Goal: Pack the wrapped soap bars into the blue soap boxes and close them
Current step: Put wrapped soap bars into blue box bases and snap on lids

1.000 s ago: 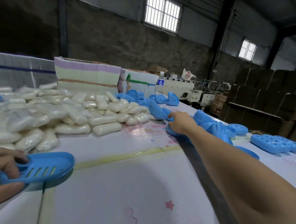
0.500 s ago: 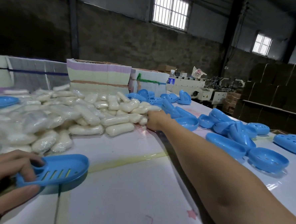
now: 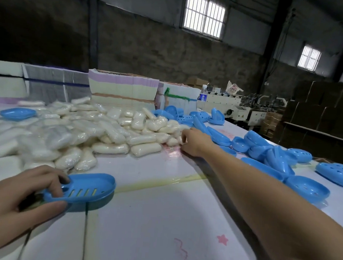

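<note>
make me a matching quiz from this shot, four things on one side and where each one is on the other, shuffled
Things:
1. slotted box
2. soap pile
3. water bottle
4. right hand

Places:
A. far end, by the machine
B. at the pile's right edge
C. in the left hand
D. left half of the table

Pairs: 1-C, 2-D, 3-A, 4-B

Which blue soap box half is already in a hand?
The slotted blue half near the front edge, held by the left hand; every other half lies loose on the table.
</note>
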Demonstrator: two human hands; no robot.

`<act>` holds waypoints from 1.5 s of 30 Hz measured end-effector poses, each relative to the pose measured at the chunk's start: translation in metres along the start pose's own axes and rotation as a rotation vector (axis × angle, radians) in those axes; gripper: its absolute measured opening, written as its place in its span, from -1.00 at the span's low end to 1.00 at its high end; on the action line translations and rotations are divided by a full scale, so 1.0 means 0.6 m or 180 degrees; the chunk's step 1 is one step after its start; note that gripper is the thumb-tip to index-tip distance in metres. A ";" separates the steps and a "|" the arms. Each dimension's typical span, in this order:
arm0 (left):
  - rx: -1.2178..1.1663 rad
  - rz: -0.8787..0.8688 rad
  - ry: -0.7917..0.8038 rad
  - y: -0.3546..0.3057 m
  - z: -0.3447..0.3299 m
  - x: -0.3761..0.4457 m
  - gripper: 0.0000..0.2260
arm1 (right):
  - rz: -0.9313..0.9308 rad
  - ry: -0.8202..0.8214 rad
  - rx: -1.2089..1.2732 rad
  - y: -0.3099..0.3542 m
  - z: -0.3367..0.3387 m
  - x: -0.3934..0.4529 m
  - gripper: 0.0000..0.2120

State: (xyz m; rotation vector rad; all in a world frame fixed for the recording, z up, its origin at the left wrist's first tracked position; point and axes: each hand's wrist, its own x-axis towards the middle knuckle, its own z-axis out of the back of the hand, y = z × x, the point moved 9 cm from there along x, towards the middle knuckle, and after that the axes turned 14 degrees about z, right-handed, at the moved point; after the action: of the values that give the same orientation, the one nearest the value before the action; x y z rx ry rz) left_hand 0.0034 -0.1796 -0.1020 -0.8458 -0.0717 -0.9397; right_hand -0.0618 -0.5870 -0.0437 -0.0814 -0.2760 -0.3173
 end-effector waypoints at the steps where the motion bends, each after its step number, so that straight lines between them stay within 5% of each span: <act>1: 0.0097 0.0094 -0.0053 0.003 0.002 0.006 -0.72 | -0.0013 -0.0114 0.0086 0.001 0.004 -0.007 -0.91; 4: 0.0419 0.0173 -0.0074 -0.012 0.005 0.010 -0.54 | -0.0178 -0.0740 0.0889 0.009 0.024 -0.031 -0.91; 10: 0.0174 0.0162 -0.0107 -0.059 0.021 -0.002 -0.68 | 0.0013 -0.1638 0.2114 0.093 0.094 -0.082 -0.88; 14: 0.0016 0.0461 -0.0013 -0.052 0.022 -0.007 -0.70 | 0.1021 -0.1272 0.2666 0.228 0.132 -0.103 -0.86; 18: -0.0225 0.0636 -0.0057 -0.047 0.028 -0.008 -0.44 | 0.2139 -0.0355 0.2999 0.371 0.145 -0.136 -0.89; 21: -0.0372 0.0783 -0.0088 -0.043 0.033 -0.008 -0.32 | 0.2394 -0.0220 0.2684 0.426 0.124 -0.147 -0.87; 31: -0.0139 0.0778 0.0092 -0.049 0.024 -0.007 -0.60 | 0.2433 0.0057 0.2596 0.432 0.062 -0.154 -0.77; 38: -0.0348 0.0808 0.0057 -0.043 0.024 -0.007 -0.67 | 0.1847 0.0166 0.2913 0.376 0.054 -0.140 -0.84; 45: -0.0303 0.0831 -0.0018 -0.039 0.026 -0.006 -0.65 | 0.1893 -0.0039 0.2676 0.398 0.052 -0.146 -0.89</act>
State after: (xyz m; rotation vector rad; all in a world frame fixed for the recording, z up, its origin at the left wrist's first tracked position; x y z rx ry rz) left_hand -0.0113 -0.1737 -0.0784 -0.9213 0.0777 -0.6994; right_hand -0.0736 -0.3308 -0.0470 0.6554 -0.3643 0.4043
